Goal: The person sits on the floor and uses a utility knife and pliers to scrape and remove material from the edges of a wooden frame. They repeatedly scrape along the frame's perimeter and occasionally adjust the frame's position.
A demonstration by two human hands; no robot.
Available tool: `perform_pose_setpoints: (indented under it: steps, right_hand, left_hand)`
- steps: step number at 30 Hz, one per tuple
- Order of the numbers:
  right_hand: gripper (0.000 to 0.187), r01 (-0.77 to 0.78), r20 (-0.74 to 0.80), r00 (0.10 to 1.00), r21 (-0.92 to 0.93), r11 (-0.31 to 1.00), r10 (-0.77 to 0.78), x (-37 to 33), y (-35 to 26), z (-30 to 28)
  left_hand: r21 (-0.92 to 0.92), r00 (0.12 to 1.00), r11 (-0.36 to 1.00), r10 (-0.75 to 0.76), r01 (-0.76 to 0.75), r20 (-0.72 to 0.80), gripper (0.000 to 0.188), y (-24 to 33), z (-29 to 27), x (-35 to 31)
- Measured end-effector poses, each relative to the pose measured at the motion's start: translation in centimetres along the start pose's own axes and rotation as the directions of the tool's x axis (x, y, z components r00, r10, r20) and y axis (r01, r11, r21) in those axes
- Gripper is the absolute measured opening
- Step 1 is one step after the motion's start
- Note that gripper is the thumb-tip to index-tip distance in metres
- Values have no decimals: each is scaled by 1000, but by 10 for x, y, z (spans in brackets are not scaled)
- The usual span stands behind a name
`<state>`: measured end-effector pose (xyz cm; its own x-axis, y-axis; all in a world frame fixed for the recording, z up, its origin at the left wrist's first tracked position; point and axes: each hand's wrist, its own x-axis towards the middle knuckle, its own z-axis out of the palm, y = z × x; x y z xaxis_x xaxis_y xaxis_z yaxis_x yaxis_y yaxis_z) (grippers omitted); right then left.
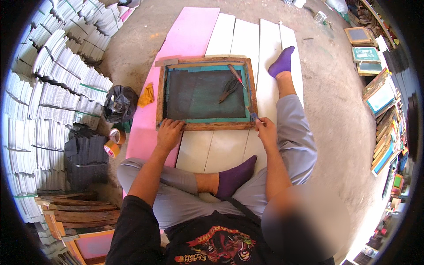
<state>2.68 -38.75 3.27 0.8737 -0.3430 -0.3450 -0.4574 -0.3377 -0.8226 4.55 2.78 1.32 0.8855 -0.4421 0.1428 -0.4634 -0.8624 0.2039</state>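
Observation:
A wooden screen-printing frame (216,126) with dark mesh lies in front of me on pink and white boards. My left hand (168,134) is closed over its near left edge. Closed around a small blue-handled tool (254,116), my right hand (266,132) is at the near right corner. The tool's thin tip points away along the right bar; its exact kind is unclear. On the mesh rest pliers (228,91) and a slim tool with a red and dark handle (236,74), perhaps a screwdriver. A flat strip (166,62) lies across the far left corner.
Bundled white stacks (66,66) line the left side. A black plastic bag (120,104), tape rolls (114,142) and an orange-yellow cloth (146,95) lie left of the frame. My purple-socked foot (282,62) extends along its right. More frames (380,95) stand at the far right.

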Motion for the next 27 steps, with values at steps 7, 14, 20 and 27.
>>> perform_pose_setpoints:
  steps: [7, 14, 20, 27]
  right_hand:
    - [36, 190, 92, 980, -184, 964, -175, 12, 15, 1]
    - [28, 394, 370, 909, -620, 679, -190, 12, -45, -36]
    - [23, 395, 380, 912, -702, 592, -157, 25, -39, -63]
    - [19, 408, 346, 911, -676, 614, -224, 31, -16, -60]
  left_hand:
    - [-26, 993, 999, 41, -38, 115, 68, 78, 24, 7]
    - [-26, 983, 997, 74, -70, 170, 76, 159, 42, 20]
    - [-22, 985, 999, 39, -35, 166, 77, 166, 47, 9]
    - [-59, 993, 998, 31, -24, 116, 79, 167, 48, 13]
